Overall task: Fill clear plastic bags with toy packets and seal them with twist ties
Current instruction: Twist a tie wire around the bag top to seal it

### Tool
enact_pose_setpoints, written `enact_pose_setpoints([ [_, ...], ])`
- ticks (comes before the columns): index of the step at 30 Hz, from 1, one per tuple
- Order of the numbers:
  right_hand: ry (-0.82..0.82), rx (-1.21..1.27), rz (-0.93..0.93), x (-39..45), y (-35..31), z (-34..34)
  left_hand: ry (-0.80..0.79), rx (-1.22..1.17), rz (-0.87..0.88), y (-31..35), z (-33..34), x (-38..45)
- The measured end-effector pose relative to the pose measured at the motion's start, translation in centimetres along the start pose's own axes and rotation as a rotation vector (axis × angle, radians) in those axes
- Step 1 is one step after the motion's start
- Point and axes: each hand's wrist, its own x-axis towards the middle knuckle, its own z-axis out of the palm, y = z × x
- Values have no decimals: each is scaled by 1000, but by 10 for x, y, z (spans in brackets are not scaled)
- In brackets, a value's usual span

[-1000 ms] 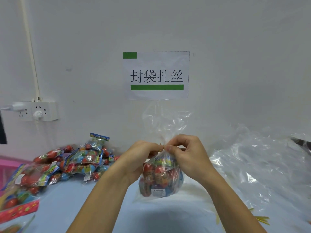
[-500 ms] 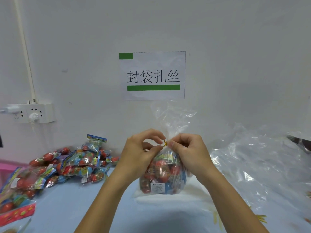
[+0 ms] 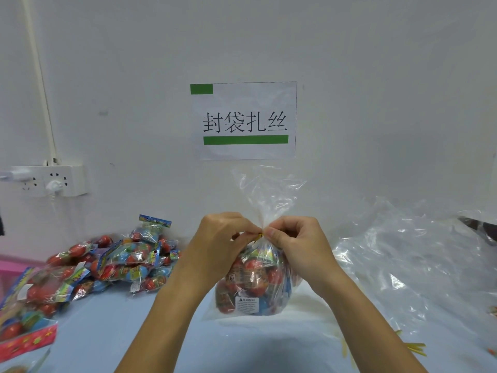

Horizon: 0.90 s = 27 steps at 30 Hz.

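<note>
A clear plastic bag [image 3: 254, 286] full of red and blue toy packets stands on the pale blue table [image 3: 113, 332] in front of me. Its gathered neck fans out upward above my fingers. A gold twist tie [image 3: 259, 235] sits around that neck. My left hand [image 3: 223, 243] pinches the tie from the left with thumb and fingers. My right hand [image 3: 297, 242] pinches the tie and bag neck from the right. The two hands almost touch at the tie.
A heap of loose toy packets [image 3: 118, 262] lies at the left, more at the near left edge [image 3: 24, 300]. A pile of empty clear bags [image 3: 414, 267] fills the right. Spare yellow twist ties [image 3: 415, 348] lie at the lower right. A wall socket [image 3: 51, 180] and a paper sign [image 3: 244, 121] hang behind.
Both hands stay at the bag neck. The fingers have turned around the gold tie, and the left fingers have closed down onto it again.
</note>
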Motion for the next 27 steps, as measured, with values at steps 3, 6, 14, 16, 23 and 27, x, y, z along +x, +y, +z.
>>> enact_pose_setpoints([
  [3,-8,16,-6,0,-1,0,-11,1,31,2,-4,0],
  [6,-3,22,-9,0,-2,-1,-22,2,48,4,-7,1],
  [14,14,23,-25,0,-5,-2,-68,59,43,9,-10,3],
  [16,17,10,-30,0,-6,-2,-80,55,-5,9,-10,3],
  [23,9,13,-103,0,-7,-1,8,-228,-349,16,-8,5],
  [27,-9,1,-145,-1,-7,0,-48,-507,-648,19,-9,8],
])
